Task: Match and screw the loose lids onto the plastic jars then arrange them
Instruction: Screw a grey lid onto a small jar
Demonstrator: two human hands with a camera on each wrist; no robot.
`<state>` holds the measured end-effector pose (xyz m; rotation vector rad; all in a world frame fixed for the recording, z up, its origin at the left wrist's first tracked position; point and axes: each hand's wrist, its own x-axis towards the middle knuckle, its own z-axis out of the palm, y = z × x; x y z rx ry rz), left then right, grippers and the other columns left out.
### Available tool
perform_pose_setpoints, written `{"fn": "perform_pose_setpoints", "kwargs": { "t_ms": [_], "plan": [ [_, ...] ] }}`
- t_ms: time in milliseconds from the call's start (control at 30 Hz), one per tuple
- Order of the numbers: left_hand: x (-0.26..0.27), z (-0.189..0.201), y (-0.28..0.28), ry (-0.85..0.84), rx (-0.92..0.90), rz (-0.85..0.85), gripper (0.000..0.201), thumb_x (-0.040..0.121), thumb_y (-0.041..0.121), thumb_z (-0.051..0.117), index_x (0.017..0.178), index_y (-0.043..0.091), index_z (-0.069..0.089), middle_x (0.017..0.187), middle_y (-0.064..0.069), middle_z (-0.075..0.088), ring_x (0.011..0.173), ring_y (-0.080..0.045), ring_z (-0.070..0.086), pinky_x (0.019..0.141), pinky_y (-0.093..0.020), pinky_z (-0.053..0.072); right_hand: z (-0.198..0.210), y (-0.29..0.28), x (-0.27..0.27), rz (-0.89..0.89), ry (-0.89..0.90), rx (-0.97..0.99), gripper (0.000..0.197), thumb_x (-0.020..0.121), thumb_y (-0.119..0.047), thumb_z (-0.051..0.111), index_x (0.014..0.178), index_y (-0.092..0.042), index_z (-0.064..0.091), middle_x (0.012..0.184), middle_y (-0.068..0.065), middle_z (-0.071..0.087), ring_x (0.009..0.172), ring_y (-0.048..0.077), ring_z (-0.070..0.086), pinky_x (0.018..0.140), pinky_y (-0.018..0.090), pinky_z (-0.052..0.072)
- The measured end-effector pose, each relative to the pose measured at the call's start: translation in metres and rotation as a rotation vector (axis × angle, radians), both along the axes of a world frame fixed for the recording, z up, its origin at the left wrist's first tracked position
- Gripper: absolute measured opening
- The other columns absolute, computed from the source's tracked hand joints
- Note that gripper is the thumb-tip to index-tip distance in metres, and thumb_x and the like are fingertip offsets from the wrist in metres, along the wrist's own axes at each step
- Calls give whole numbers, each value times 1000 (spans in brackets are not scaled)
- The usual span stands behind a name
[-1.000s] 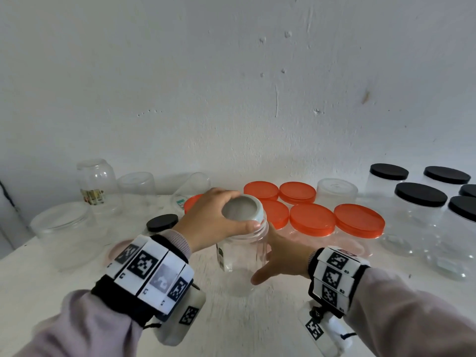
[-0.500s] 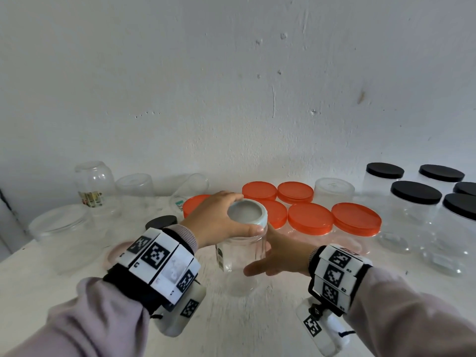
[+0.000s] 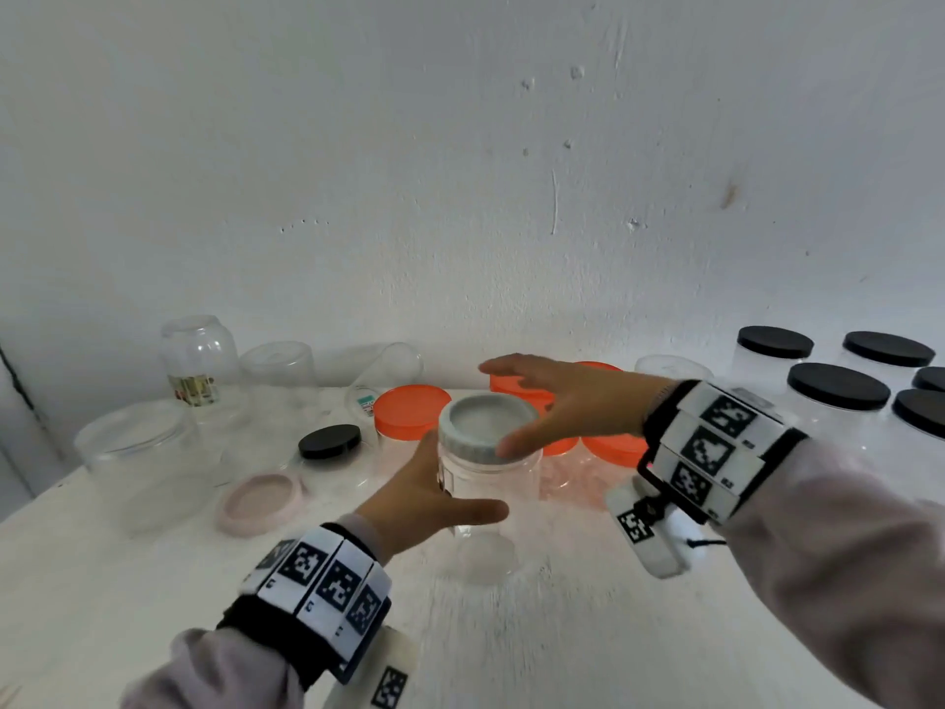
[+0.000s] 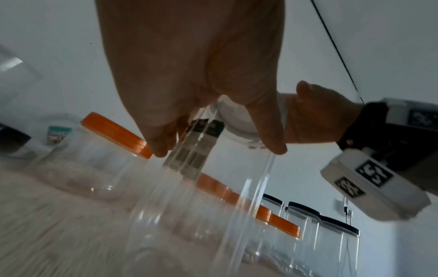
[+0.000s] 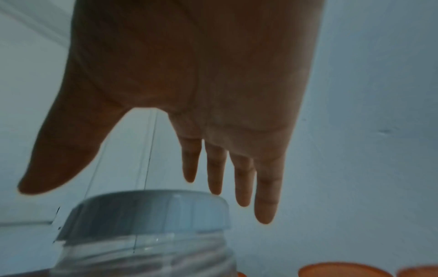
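Observation:
A clear plastic jar (image 3: 486,483) with a barcode label stands on the white table, topped by a grey lid (image 3: 488,419). My left hand (image 3: 434,496) grips the jar's body from the near left, thumb across its front; in the left wrist view its fingers (image 4: 161,148) and thumb curl round the jar (image 4: 213,196). My right hand (image 3: 532,406) is spread flat over the lid from the right, thumb at the lid's rim. The right wrist view shows its straight fingers (image 5: 265,202) just above the lid (image 5: 151,211).
Orange-lidded jars (image 3: 411,406) stand right behind the held jar. Black-lidded jars (image 3: 838,386) fill the right. A loose pink lid (image 3: 258,498), a small black-lidded jar (image 3: 330,441) and several open clear jars (image 3: 199,355) lie at the left. The wall is close behind.
The hands have swapped places: my left hand left the lid and took the jar's body, and my right hand left the jar's side and rose over the lid.

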<state>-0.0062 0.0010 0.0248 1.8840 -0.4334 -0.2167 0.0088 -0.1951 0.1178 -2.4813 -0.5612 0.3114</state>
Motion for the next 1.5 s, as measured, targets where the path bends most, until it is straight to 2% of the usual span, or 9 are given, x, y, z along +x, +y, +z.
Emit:
{"fn": "perform_pose_setpoints", "kwargs": {
  "t_ms": [67, 167, 433, 933, 1200, 1267, 1367, 1433, 1500],
  "plan": [
    [0, -5, -4, -10, -50, -9, 86, 70, 6, 80, 137, 31, 33, 124, 13, 58, 108, 6, 57, 85, -16, 50, 8, 11, 4, 36, -24, -159, 87, 73, -51, 74, 145, -41, 26, 147, -19, 29, 132, 5, 31, 98, 26, 29],
    [1, -7, -3, -4, -94, 2, 88, 70, 4, 81, 139, 28, 33, 125, 8, 59, 114, -4, 57, 94, -27, 50, 12, 26, 9, 77, -11, -298, 86, 73, -49, 75, 145, -39, 28, 145, -16, 34, 131, 10, 35, 106, 33, 33],
    [3, -10, -2, -44, -89, -28, 78, 72, 7, 80, 128, 39, 35, 119, 16, 58, 99, 12, 58, 75, -8, 47, 22, 39, 12, 143, -32, -476, 86, 70, -45, 79, 141, -47, 30, 142, -17, 33, 128, 11, 35, 103, 33, 38],
    [2, -9, 0, -86, -90, -81, 75, 73, 9, 79, 126, 39, 35, 117, 24, 57, 103, 17, 53, 79, -3, 42, 32, 43, 12, 178, -15, -556, 82, 67, -37, 83, 130, -54, 34, 136, -19, 35, 121, 11, 40, 95, 31, 43],
    [1, -9, -2, -93, -112, -88, 72, 74, 5, 78, 121, 41, 37, 120, 19, 55, 103, 16, 54, 78, -5, 44, 26, 47, 10, 116, -38, -578, 83, 62, -56, 80, 132, -50, 35, 136, -18, 40, 120, 13, 45, 99, 38, 44],
    [2, -11, -1, -84, -119, -91, 75, 74, 5, 78, 125, 40, 36, 122, 18, 56, 105, 15, 54, 79, -5, 44, 23, 49, 10, 73, -56, -606, 83, 60, -67, 75, 131, -45, 36, 130, -14, 46, 108, 13, 54, 91, 37, 48],
    [2, -13, -1, -83, -126, -72, 80, 73, 7, 79, 133, 35, 33, 122, 22, 55, 104, 19, 52, 78, -1, 41, 18, 55, 6, 10, -90, -664, 85, 60, -81, 61, 127, -36, 37, 114, -9, 52, 70, 6, 56, 64, 29, 46],
    [2, -14, -1, -83, -121, -66, 83, 73, 9, 80, 135, 35, 31, 121, 25, 54, 103, 23, 50, 77, 2, 40, 17, 57, 5, 1, -94, -690, 90, 59, -84, 57, 131, -35, 35, 121, -7, 51, 82, 10, 59, 72, 33, 48],
    [4, -15, 0, -78, -113, -67, 81, 73, 11, 80, 132, 38, 32, 120, 26, 53, 102, 24, 49, 76, 1, 40, 19, 57, 6, 23, -67, -681, 93, 61, -80, 61, 139, -43, 26, 137, -8, 41, 116, 18, 50, 94, 42, 45]
  ]
}}
